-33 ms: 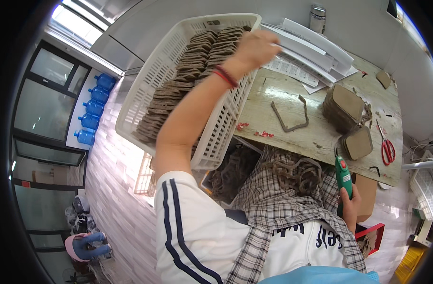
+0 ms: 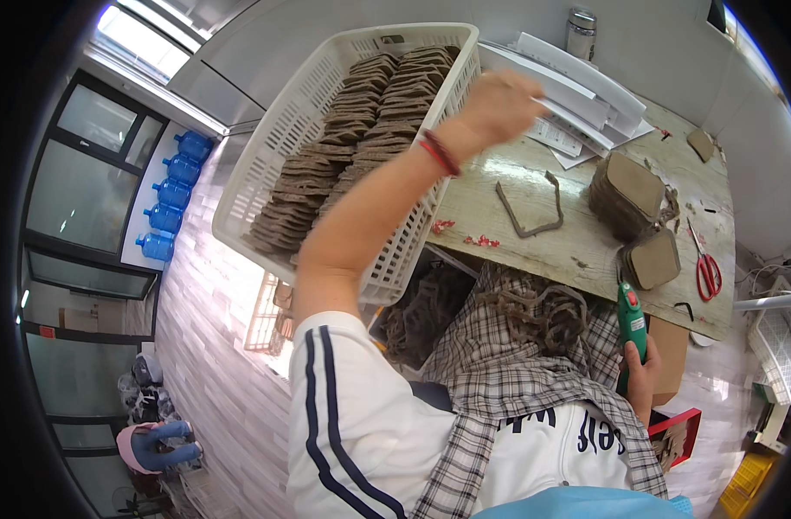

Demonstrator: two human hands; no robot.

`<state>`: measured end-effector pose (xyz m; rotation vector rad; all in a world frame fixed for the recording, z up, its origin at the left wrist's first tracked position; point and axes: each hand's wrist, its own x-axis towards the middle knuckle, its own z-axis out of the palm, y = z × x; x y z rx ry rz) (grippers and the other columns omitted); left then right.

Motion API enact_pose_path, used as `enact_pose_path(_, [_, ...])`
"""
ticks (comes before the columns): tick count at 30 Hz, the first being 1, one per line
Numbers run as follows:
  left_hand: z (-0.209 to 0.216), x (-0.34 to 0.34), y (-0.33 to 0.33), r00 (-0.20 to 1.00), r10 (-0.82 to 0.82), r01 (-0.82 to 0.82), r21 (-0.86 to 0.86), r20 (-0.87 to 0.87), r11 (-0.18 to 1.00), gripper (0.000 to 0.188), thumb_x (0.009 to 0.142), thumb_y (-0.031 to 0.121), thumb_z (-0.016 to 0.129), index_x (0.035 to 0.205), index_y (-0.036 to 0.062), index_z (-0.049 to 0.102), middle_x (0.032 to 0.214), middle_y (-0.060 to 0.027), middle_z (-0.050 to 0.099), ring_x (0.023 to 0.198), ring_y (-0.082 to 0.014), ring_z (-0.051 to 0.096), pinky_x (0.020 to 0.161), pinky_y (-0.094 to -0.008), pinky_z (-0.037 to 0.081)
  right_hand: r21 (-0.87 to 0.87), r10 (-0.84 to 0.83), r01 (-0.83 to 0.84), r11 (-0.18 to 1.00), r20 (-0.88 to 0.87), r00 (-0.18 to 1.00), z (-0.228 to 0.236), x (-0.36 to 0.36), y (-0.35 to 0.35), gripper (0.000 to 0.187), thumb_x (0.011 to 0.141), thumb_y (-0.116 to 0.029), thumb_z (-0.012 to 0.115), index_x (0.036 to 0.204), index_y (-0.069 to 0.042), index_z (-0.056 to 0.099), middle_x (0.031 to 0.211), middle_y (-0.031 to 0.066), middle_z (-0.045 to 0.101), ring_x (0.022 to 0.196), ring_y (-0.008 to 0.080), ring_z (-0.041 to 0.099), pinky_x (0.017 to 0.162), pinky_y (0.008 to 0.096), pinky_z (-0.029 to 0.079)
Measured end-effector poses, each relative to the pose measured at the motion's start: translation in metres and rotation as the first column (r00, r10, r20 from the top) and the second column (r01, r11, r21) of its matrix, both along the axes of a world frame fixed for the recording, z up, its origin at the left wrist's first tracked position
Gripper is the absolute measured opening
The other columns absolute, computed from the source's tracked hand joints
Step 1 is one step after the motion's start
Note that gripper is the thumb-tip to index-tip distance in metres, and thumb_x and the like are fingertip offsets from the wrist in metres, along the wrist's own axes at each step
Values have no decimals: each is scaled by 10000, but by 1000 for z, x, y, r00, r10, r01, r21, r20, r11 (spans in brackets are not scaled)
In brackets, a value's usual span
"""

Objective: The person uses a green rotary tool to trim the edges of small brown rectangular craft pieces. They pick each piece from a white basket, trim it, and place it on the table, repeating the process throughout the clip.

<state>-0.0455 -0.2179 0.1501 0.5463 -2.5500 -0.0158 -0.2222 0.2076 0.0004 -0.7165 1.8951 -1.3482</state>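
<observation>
My left hand is raised over the papers just right of the crate's far corner. Its fingers look curled but are smeared by motion, so I cannot tell whether they hold anything. The white plastic crate has rows of thin brown pads standing on edge. My right hand, low at the right, is wrapped round a green handheld power tool with a red button and a thin metal tip. That tip points at a short stack of rounded brown pads, beside a taller stack.
A bent brown strip lies on the worn table, with red-handled scissors at the right. White papers and a metal flask stand behind. Brown offcuts rest on my lap. Another person is far left.
My left hand has moved right, from above the crate's rim to over the papers. The green tool's tip has shifted slightly right and toward me, closer to the short stack.
</observation>
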Motion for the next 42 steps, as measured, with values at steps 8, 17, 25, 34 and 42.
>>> enact_pose_path(8, [-110,-131,190,970,-237,220,213,57,952,238,813,278,668,917,65,653,919,-106,617,923,-297,579,795,-416,440,-133,-223,218,967,-29,974,8,-24,43,264,906,-188,648,1084,-1,592,742,-5,561,564,57,489,507,219,388])
enact_pose_path(17, [-198,-194,223,998,1,10,203,-56,979,477,812,287,690,1220,94,536,1321,-205,477,1238,-366,429,999,-485,339,-183,-277,271,945,-9,961,4,-35,66,368,870,-211,696,1144,14,597,748,-3,582,592,57,512,536,228,421])
enact_pose_path(25, [-191,-133,223,998,-60,68,377,-35,924,509,818,236,692,1279,126,507,1317,-209,481,1208,-386,449,1006,-450,364,-136,-192,180,974,-77,978,-4,-33,61,384,848,-243,721,1121,2,609,776,35,609,649,88,550,591,255,455])
enact_pose_path(34, [-190,-62,189,993,116,-90,418,-38,904,668,745,225,756,1296,-9,459,1250,-192,469,1172,-369,442,1005,-455,354,-69,-59,50,996,-129,990,-4,-21,22,437,834,-297,731,1142,-9,615,818,75,650,693,106,589,636,279,483])
enact_pose_path(42, [-170,-71,193,987,109,-72,281,-117,957,574,652,195,822,1129,24,553,1165,-131,511,1130,-331,460,979,-448,349,-135,-98,78,988,-153,983,-8,-20,19,401,867,-257,704,1142,15,603,804,17,625,656,60,547,581,232,462])
